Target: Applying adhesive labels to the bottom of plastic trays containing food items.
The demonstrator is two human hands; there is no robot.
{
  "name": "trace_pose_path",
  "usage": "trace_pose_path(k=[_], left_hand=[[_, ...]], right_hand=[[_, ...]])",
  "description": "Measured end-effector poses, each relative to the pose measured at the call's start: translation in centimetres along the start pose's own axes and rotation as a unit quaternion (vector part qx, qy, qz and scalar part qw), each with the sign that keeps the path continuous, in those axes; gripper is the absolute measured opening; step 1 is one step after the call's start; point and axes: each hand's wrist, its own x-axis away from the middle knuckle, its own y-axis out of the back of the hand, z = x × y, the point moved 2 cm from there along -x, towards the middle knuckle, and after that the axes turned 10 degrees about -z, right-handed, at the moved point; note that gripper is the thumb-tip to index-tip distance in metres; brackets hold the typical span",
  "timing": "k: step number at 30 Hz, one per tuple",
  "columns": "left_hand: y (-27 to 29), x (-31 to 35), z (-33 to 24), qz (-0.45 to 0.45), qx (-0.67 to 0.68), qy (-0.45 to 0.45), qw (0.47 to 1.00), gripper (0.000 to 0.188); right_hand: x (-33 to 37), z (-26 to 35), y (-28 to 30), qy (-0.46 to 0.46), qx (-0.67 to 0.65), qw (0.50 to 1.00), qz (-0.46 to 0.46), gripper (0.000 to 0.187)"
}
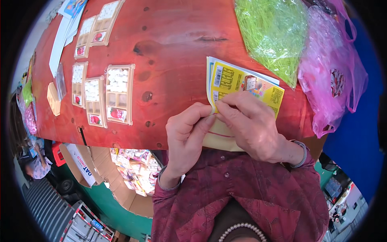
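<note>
Here my left hand (186, 133) and my right hand (252, 125) meet at the near edge of the red wooden table (181, 44), just in front of my chest; both are pinching the same thing, a yellow printed sheet (246, 86) that lies on a small stack of similar sheets. The left hand grips its lower left corner between thumb and forefinger; the right hand, fingers bent, pinches the same corner from the other side, so the fingertips of the two hands touch each other. The sheet has a white border and a curled left edge; its far part lies flat on the table beyond my fingers, and the near part is hidden under my right hand; a plain yellow piece shows below, between my two wrists.

Beyond my right hand lies a clear bag of green shredded filling (274, 34); to the right of it, at the table edge, there is a pink plastic bag (334, 68). To the left of my left hand, well apart, several shallow tan trays (119, 94) with white pieces in their compartments lie in a group; more of them are farther away. Below the table, under my left forearm, an open cardboard box (133, 169) holds colourful packets.
</note>
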Motion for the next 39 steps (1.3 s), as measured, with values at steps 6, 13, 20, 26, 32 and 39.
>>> trace_pose_path(k=[6,13,20,26,32,39], left_hand=[[-0.7,-0.2,-0.1,0.003,-0.056,-0.041,0.998,0.009],[-0.7,0.1,0.0,0.010,-0.077,-0.040,0.996,0.008],[-1.1,-0.1,0.1,0.017,-0.079,-0.040,0.996,0.008],[-1.3,0.2,0.4,-0.003,-0.088,-0.040,0.995,0.008],[-1.3,0.3,0.7,-0.005,-0.092,-0.042,0.995,0.008],[-1.3,0.1,0.5,0.009,-0.107,-0.057,0.993,0.010]], right_hand=[[-0.5,0.7,1.0,-0.044,-0.006,0.998,0.055,0.022],[-0.6,0.2,1.4,-0.096,-0.024,0.990,0.099,0.017],[-0.3,0.2,1.3,-0.080,-0.018,0.993,0.085,0.013],[-0.7,0.4,1.3,-0.097,-0.012,0.990,0.106,0.011],[-0.9,-0.2,1.6,-0.135,-0.054,0.981,0.131,0.010],[-0.6,-0.6,1.7,-0.152,-0.079,0.980,0.105,0.008]])
